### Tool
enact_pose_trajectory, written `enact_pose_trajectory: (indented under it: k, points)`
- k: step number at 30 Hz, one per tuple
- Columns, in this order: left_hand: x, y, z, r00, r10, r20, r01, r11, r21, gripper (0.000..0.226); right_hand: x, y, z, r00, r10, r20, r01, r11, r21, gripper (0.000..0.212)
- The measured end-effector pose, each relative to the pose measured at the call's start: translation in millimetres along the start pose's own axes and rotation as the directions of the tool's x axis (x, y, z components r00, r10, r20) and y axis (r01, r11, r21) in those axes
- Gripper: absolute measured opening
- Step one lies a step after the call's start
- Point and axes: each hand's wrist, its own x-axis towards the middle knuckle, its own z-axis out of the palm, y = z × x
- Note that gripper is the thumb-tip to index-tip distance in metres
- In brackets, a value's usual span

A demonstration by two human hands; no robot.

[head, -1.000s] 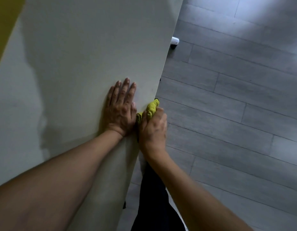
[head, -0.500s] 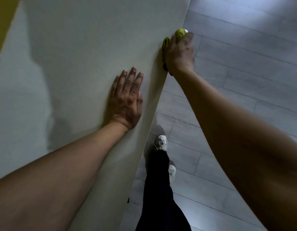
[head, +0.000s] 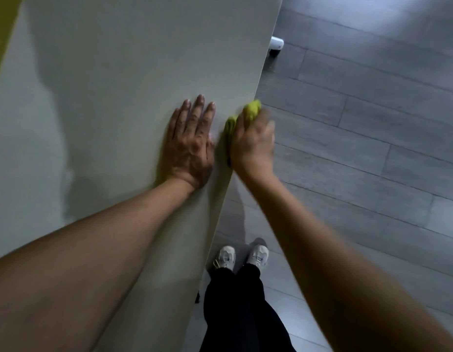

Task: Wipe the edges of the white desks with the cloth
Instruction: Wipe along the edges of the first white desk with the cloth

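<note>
The white desk (head: pixel 123 72) fills the left and middle of the head view, its right edge running diagonally from top right down to the bottom middle. My left hand (head: pixel 191 146) lies flat on the desktop, fingers together, holding nothing. Right beside it, my right hand (head: pixel 253 146) grips a yellow-green cloth (head: pixel 251 111) and presses it against the desk's right edge. The cloth pokes out above my fingers and wraps over the edge; most of it is hidden in my fist. The right hand is slightly blurred.
Grey plank floor (head: pixel 360 148) lies to the right of the desk. A white caster or desk foot (head: pixel 275 45) shows under the edge at the upper right. My own legs in black trousers and white shoes (head: pixel 240 257) stand close to the edge below.
My right hand with the cloth slid far up along the desk edge half a second ago and has come back down beside my left hand. The left hand stayed flat on the desktop.
</note>
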Motion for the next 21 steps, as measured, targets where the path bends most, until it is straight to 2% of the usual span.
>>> enact_pose_trajectory:
  k: [2, 5, 10, 14, 21]
  points:
    - [0, 2, -2, 1.0, -0.005, 0.005, 0.005, 1.0, -0.01, 0.06, 49, -15, -5, 0.999, 0.037, -0.022, -0.037, 0.999, -0.002, 0.053]
    - [1, 3, -2, 1.0, -0.013, 0.022, 0.014, 1.0, -0.016, 0.061, 107, -32, -14, 0.998, 0.014, -0.056, -0.016, 0.999, -0.036, 0.051]
    - [0, 2, -3, 1.0, -0.019, 0.017, 0.019, 1.0, -0.019, 0.061, 117, -26, -10, 0.993, -0.041, -0.106, 0.042, 0.999, 0.005, 0.046]
    - [-1, 2, -6, 0.998, -0.021, 0.059, 0.022, 1.0, -0.019, 0.062, 62, -1, 2, 0.995, -0.055, -0.088, 0.059, 0.997, 0.043, 0.051]
    - [-13, -8, -15, 0.994, 0.01, 0.11, 0.003, 0.993, -0.119, 0.062, -104, 36, 21, 0.998, -0.054, -0.03, 0.055, 0.998, 0.025, 0.051]
